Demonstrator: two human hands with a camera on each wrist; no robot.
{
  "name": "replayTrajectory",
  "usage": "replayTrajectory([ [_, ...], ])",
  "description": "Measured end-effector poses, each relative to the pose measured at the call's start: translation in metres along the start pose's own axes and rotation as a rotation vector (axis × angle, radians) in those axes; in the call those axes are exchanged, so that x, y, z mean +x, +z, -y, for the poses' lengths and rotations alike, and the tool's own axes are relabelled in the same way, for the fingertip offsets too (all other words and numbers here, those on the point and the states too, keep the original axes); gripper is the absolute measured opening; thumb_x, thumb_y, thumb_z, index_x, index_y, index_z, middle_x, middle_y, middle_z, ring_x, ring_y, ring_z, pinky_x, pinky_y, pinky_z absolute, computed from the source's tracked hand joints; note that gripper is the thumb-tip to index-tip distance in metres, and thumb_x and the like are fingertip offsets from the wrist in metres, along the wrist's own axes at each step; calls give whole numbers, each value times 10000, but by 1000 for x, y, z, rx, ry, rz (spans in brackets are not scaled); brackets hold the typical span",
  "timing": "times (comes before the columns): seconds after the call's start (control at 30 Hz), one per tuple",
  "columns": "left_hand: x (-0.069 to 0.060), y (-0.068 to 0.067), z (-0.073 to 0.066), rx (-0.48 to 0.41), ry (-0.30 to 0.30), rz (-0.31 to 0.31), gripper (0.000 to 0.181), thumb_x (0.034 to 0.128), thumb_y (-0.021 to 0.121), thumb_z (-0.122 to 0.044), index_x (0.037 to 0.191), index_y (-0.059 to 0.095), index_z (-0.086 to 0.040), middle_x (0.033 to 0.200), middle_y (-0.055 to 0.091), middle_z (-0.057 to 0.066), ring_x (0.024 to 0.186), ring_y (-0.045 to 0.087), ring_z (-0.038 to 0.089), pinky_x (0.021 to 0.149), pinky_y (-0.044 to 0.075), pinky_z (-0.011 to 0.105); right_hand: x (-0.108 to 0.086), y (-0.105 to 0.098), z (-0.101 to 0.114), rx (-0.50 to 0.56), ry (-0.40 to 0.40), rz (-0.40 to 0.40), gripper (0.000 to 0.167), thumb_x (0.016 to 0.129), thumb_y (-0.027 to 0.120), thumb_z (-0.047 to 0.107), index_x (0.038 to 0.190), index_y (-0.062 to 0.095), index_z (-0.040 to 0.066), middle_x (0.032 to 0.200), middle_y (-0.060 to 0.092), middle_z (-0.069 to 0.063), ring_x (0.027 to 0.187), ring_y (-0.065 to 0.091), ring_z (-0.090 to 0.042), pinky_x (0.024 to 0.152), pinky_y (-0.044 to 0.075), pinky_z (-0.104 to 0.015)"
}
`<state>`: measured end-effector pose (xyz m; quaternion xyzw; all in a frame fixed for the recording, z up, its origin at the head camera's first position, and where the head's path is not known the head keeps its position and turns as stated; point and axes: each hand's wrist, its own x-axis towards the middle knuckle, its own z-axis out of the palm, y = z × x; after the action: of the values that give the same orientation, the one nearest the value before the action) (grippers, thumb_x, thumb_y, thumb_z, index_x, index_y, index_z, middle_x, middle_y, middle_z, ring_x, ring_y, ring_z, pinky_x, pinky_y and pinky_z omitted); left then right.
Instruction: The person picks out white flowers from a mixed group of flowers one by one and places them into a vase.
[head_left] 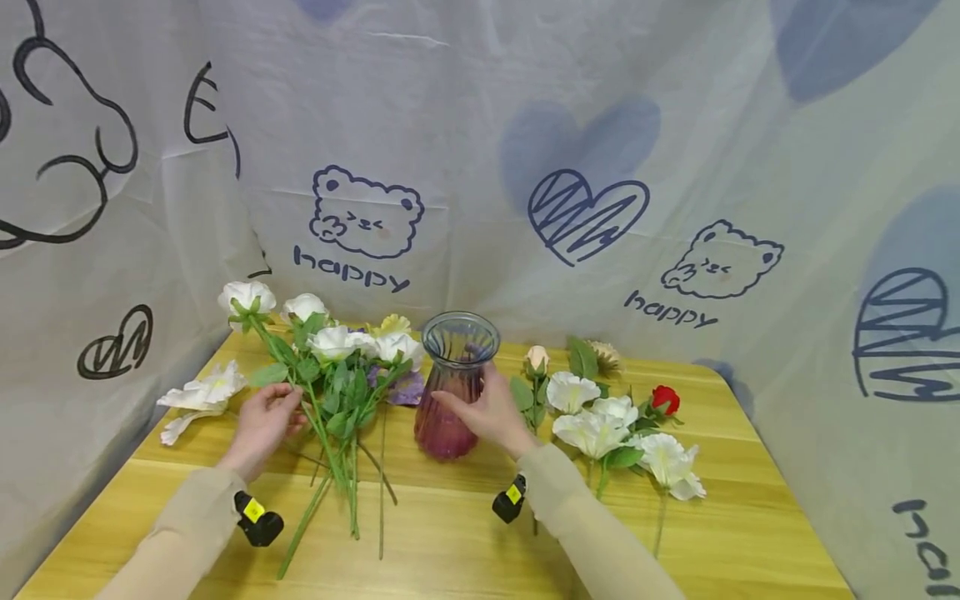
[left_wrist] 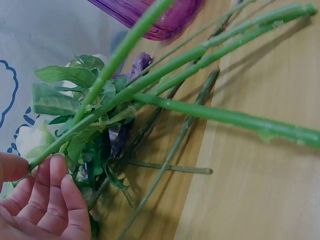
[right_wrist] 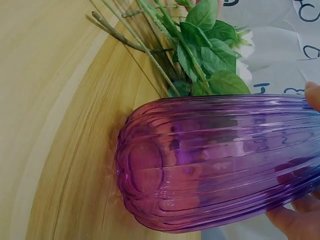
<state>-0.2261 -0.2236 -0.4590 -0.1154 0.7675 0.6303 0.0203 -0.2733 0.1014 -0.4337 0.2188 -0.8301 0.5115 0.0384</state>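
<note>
In the head view, the left hand, left of centre, pinched a green stem between thumb and fingertips. The right hand curled round the vase, upright on the table mid-frame. White roses clustered left of it; white flowers and a red rose lay at right.

The left wrist view showed the pinch at lower left, stems crossing toward upper right.

In the right wrist view, fingers gripped the vase at right; it seemed unfilled, every visible flower outside it.
</note>
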Motion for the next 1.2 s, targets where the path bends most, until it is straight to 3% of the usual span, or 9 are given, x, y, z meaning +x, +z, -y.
replayTrajectory([
  [0.3, -1, 0, -8, 51, 55, -35, 567, 1074, 444, -370, 1470, 355, 26, 961, 641, -113, 794, 629, -11, 765, 590, 192, 0, -1, -2, -21, 1, 6, 767, 871, 796, 291, 1499, 386, 127, 1386, 624, -126, 1259, 631, -286, 1080, 514, -443],
  [0.43, -3, 0, -16, 82, 117, -75, 564, 1069, 452, -386, 1458, 393, 18, 960, 682, -105, 783, 625, -29, 762, 587, 172, 0, -2, -2, -3, -2, 6, 762, 870, 798, 287, 1495, 391, 132, 1384, 625, -126, 1259, 630, -292, 1078, 515, -455],
  [0.6, -3, 2, -29, 112, 195, -117, 538, 1071, 454, -379, 1441, 434, 10, 1060, 721, 27, 790, 623, -36, 754, 581, 156, 0, -2, -1, 0, 17, 15, 779, 873, 794, 316, 1509, 374, 156, 1408, 610, -110, 1287, 610, -288, 1093, 502, -466],
  [0.7, -3, 4, -37, 104, 228, -124, 526, 1069, 464, -372, 1430, 449, 9, 1066, 719, 30, 794, 628, -38, 762, 579, 151, 0, -1, -1, -2, 18, 15, 783, 870, 795, 323, 1510, 376, 158, 1411, 608, -111, 1292, 607, -293, 1096, 498, -473],
  [0.83, -3, 10, -49, 92, 256, -123, 514, 1067, 474, -360, 1429, 459, 5, 1039, 693, -30, 794, 624, -44, 764, 567, 128, 0, -1, -2, -23, 16, 13, 783, 869, 794, 342, 1505, 380, 154, 1400, 615, -116, 1273, 620, -296, 1085, 507, -476],
  [1.03, -4, 25, -72, 146, 381, -115, 485, 1069, 478, -328, 1421, 469, 5, 1170, 681, 207, 800, 627, -93, 771, 563, 142, 1, 0, -4, -44, 20, 7, 774, 866, 794, 367, 1494, 396, 150, 1382, 629, -117, 1242, 640, -293, 1060, 527, -467],
  [1.2, -7, 41, -94, 137, 465, -83, 407, 1064, 500, -311, 1325, 512, 2, 1206, 662, 240, 828, 631, -111, 773, 579, 175, 1, 0, -5, -59, 13, 1, 758, 870, 790, 371, 1485, 408, 145, 1372, 637, -115, 1226, 650, -287, 1042, 540, -454],
])
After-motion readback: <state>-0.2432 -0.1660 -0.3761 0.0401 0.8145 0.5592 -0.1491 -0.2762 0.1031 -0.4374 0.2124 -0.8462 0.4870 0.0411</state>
